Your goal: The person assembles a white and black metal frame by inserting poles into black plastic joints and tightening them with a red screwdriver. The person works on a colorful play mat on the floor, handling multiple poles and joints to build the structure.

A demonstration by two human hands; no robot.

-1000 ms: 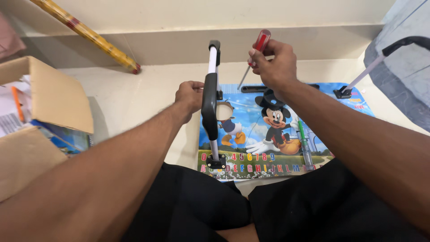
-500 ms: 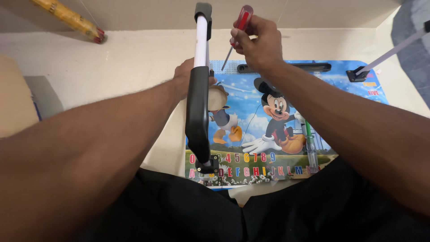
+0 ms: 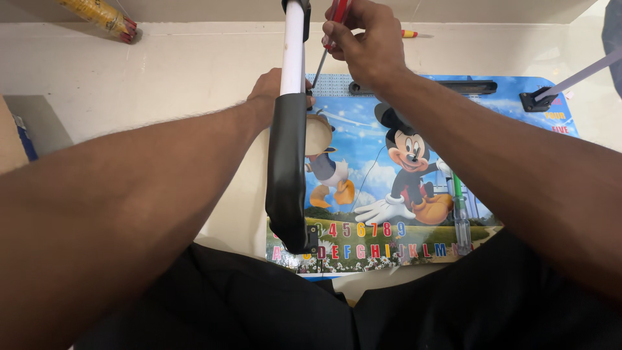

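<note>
A colourful cartoon-printed board lies flat on the pale floor in front of my legs. A folding leg frame, a white tube with black foam padding, stands up from the board's left side. My left hand grips the board's far left edge at the base of this tube, partly hidden behind it. My right hand holds a red-handled screwdriver, its shaft pointing down to the board's far left corner beside the tube.
A second leg sticks up from a black bracket at the board's far right corner. A green-handled screwdriver lies on the board. A yellow roll rests at the far left wall; a small screwdriver lies beyond the board.
The view has dropped and moved closer to the board. My right hand with the screwdriver has stayed at the far left corner; the cardboard box at the left has slid out of view.
</note>
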